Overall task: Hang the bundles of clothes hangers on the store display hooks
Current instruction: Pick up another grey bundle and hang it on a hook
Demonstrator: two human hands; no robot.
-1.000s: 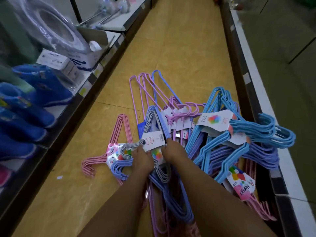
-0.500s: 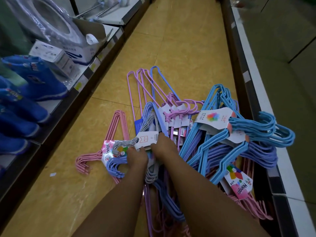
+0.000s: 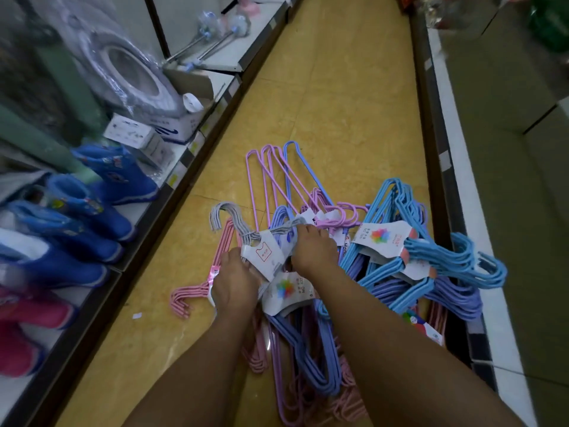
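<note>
The grey bundle (image 3: pixel 246 238) has come up out of the pile since a second ago: its hooks, then tucked low beside the left hand, now swing out toward 10 o'clock above the pink bundle (image 3: pixel 200 291). Both hands have shifted with it. The left hand (image 3: pixel 235 288) grips the lower edge of the grey bundle near its white card (image 3: pixel 264 257), fingers curled over. The right hand (image 3: pixel 312 252) is closed on the bundle's upper part at 1 o'clock from the left; which wires its fingers catch is hard to tell, as the card and hand cover them. The view has also tilted up, showing more aisle.

The other hangers lie on the yellow floor (image 3: pixel 338 103). The light blue bundle (image 3: pixel 431 260) sits at 3 o'clock from the hands, against the right shelf base (image 3: pixel 440 167). The lilac hangers (image 3: pixel 268 177) reach toward 12 o'clock. The violet bundle (image 3: pixel 308 359) runs toward 6 o'clock between the forearms, under a coloured card (image 3: pixel 286 291).

On the left shelf (image 3: pixel 147 235), at 9 o'clock, stand blue boots (image 3: pixel 101 192) and pink boots (image 3: pixel 27 334); boxes (image 3: pixel 172 127) and a wrapped ring (image 3: pixel 129 72) lie further along.
</note>
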